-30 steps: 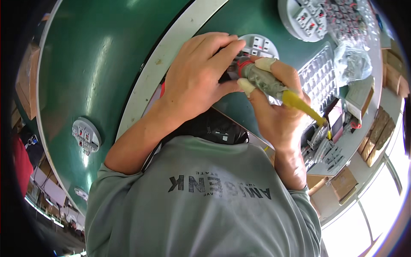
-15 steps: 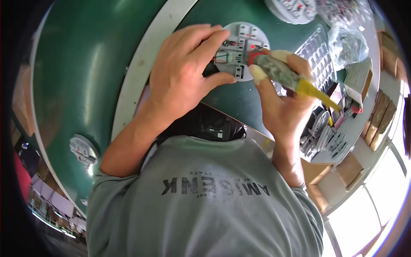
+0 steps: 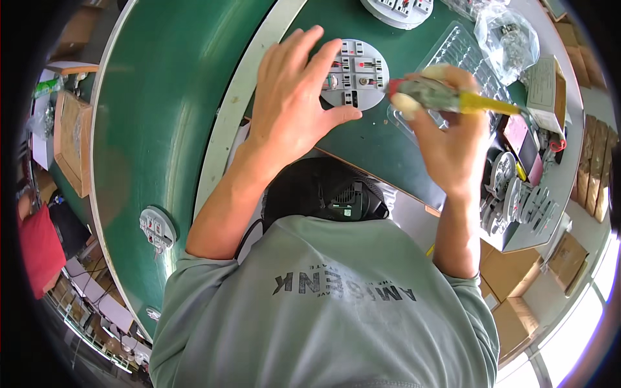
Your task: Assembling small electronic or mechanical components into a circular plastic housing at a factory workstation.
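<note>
A round light-grey disc (image 3: 370, 97) with several small block-like parts and red bits lies on the green table. My left hand (image 3: 292, 97) is spread over its left side, fingers apart. The thumb reaches along the disc's lower edge; whether it touches is hard to tell. My right hand (image 3: 453, 139) grips an electric screwdriver (image 3: 435, 94) with a red front, a grey-green body and a yellow tail. The tool lies roughly level, its front just right of the disc and apart from it. White covers sit on the thumb and a finger of that hand.
Another grey disc (image 3: 404, 18) stands at the far edge. A clear ridged tray (image 3: 446, 52) and a plastic bag (image 3: 508, 42) lie right, beside a white carton (image 3: 546, 94). More discs (image 3: 511, 200) crowd the right corner. Another disc (image 3: 157, 227) sits on the left green surface (image 3: 155, 129).
My right hand has drawn the screwdriver off the disc to the right. The left hand's fingers have spread and lifted somewhat. The whole view has shifted.
</note>
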Demonstrator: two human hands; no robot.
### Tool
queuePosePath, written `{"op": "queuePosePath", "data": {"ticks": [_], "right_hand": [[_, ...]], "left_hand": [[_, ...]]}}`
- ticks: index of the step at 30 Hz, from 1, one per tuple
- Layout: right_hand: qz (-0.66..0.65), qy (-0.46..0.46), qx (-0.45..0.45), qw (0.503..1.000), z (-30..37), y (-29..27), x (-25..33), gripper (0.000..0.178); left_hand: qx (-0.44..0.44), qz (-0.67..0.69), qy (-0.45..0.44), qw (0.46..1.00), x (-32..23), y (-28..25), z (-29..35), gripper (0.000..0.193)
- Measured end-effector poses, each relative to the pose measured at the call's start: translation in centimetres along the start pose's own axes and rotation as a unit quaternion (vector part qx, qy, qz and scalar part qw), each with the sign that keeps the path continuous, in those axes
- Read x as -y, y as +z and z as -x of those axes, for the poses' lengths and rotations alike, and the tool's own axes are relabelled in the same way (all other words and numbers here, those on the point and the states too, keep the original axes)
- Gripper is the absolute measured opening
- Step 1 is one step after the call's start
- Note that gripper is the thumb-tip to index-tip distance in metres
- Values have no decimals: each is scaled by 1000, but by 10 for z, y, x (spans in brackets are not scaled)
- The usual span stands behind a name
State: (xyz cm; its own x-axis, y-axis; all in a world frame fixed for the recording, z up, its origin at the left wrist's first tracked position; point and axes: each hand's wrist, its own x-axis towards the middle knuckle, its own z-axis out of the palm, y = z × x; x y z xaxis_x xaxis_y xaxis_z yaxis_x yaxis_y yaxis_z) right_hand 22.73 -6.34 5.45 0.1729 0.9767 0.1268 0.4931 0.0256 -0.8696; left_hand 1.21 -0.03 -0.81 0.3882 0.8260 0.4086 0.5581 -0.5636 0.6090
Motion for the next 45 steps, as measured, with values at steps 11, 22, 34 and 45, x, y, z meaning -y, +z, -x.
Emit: {"op": "queuePosePath", "data": {"ticks": [11, 22, 34, 45], "right_hand": [[59, -33, 27, 997, -10, 46, -15, 41], [230, 223, -22, 947, -21, -57, -26, 51], [123, -143, 144, 971, -34, 17, -42, 22], [182, -115, 114, 970, -34, 36, -26, 17]], "left_hand": [[20, 26, -5, 999, 16, 14, 7, 82], [-13, -52, 38, 998, -10, 17, -9, 51], [-1, 19, -51, 998, 0, 12, -4, 68], [81, 98, -28, 991, 30, 15, 0, 86]]}}
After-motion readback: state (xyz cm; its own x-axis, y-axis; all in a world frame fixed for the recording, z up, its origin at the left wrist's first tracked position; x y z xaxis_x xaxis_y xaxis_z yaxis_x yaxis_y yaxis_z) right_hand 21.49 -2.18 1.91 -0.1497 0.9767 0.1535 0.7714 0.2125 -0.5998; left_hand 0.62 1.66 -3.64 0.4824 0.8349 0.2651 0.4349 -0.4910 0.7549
